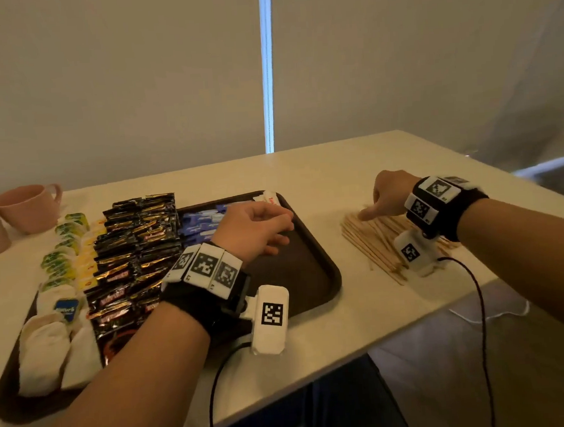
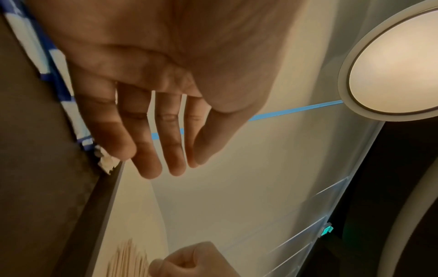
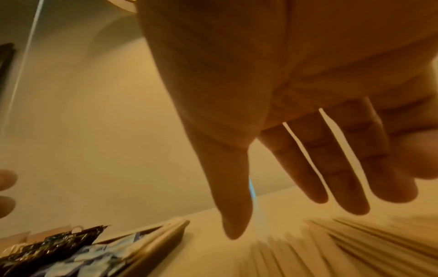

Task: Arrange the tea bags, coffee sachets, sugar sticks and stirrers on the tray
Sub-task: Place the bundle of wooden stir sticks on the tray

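Observation:
A dark brown tray (image 1: pixel 322 277) holds white tea bags (image 1: pixel 47 346), green and yellow tea bags (image 1: pixel 66 249), black coffee sachets (image 1: pixel 128 255) and blue sugar sticks (image 1: pixel 198 223). My left hand (image 1: pixel 258 228) hovers over the tray's bare right part, and in the left wrist view its fingers (image 2: pixel 151 165) are relaxed and hold nothing. A pile of wooden stirrers (image 1: pixel 371 241) lies on the table right of the tray. My right hand (image 1: pixel 388 197) is just above the pile, and the right wrist view shows its fingers (image 3: pixel 343 187) spread and empty over the blurred stirrers (image 3: pixel 343 249).
Two pink cups (image 1: pixel 26 207) stand at the table's back left, beyond the tray. The table's front edge runs close to the tray and the stirrers. Black cables hang from both wrist cameras. A wall and blinds are behind the table.

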A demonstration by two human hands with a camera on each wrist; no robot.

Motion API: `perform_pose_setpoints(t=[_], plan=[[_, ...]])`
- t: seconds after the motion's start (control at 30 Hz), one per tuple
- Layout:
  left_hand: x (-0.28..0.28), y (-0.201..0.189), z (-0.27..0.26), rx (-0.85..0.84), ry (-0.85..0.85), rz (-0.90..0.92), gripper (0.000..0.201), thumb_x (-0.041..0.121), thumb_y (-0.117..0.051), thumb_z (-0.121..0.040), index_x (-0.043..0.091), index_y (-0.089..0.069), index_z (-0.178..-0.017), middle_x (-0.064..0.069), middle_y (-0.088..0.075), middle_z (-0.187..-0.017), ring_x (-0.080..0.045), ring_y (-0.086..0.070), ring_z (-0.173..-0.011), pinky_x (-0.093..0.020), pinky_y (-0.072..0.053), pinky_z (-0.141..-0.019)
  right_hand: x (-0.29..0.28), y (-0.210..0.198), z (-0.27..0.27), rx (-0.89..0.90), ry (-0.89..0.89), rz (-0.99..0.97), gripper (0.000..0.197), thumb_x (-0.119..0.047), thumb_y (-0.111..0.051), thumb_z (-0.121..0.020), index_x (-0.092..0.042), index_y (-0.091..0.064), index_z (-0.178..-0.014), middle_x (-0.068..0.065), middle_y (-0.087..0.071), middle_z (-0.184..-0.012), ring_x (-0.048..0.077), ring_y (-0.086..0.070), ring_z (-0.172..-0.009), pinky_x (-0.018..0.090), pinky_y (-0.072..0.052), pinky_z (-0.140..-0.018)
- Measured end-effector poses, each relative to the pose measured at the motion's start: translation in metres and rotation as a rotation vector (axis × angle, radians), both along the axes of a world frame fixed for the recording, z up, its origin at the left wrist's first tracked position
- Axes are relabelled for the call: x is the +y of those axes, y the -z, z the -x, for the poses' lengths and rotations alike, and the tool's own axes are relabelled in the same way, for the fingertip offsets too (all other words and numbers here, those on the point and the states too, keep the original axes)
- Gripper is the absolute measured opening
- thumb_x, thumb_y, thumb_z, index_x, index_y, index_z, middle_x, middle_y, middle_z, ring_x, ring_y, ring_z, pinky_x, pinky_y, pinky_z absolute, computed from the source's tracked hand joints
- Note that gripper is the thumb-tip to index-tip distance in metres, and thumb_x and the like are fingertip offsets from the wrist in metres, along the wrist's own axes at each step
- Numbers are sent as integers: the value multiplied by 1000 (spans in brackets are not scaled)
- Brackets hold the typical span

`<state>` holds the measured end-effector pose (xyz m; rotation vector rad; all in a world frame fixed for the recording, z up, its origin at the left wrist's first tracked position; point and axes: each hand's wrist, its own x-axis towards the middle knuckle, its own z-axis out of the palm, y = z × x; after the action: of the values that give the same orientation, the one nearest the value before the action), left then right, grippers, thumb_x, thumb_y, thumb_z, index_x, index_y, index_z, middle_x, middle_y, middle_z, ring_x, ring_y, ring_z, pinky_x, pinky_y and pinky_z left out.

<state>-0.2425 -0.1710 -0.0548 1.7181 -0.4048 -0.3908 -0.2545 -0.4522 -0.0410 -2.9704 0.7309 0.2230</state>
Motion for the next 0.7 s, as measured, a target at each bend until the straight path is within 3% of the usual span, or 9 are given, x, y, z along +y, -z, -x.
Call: perform_pose_setpoints(t=[0.07, 0.2, 0.3, 0.47, 0.7], plan=[[-8, 3, 5, 2, 20, -14, 7, 17, -67, -92, 16, -71, -97, -3, -75, -91, -14, -70, -74, -28, -55, -68, 1, 7, 18, 51, 24, 4, 60, -67, -76, -70, -15, -45, -71, 2, -55, -74, 18, -50, -65, 30, -40, -58], [-18, 6, 15, 10, 31, -32, 6, 17, -66, -92, 19, -71, -95, -2, -75, -91, -17, -71, -79, -30, -57, -72, 5, 21, 33, 113, 16, -1, 67, -71, -77, -64, -15, -47, -86, 1, -57, -85, 19, -56, -79, 32, -45, -67], [-19, 4, 18, 0, 28, -46, 6, 17, -66, -92, 18, -71, -95, -2, -75, -92, -17, -71, -78, -30, -57, -71, 3, 22, 29, 66, 1, -16, 65, -60, -82, -68, -14, -46, -98, 0, -52, -85, 23, -55, -88, 34, -47, -73], [-20, 2, 16, -1, 19, -57, 6, 17, -67, -92, 18, -71, -96, -4, -75, -93, -16, -70, -76, -30, -55, -70, 0, 28, 15, -2, 15, -78, 53, -39, -85, -75, -14, -46, -99, 0, -49, -83, 25, -55, -88, 33, -45, -70], [-30, 4, 11, -4, 17, -72, 7, 17, -67, -92, 16, -71, -98, -4, -75, -92, -15, -70, -74, -28, -56, -68, -5, 38, 1, -34, -18, -85, 35, -32, -76, -85, -14, -49, -99, 3, -53, -85, 25, -56, -86, 32, -45, -70]])
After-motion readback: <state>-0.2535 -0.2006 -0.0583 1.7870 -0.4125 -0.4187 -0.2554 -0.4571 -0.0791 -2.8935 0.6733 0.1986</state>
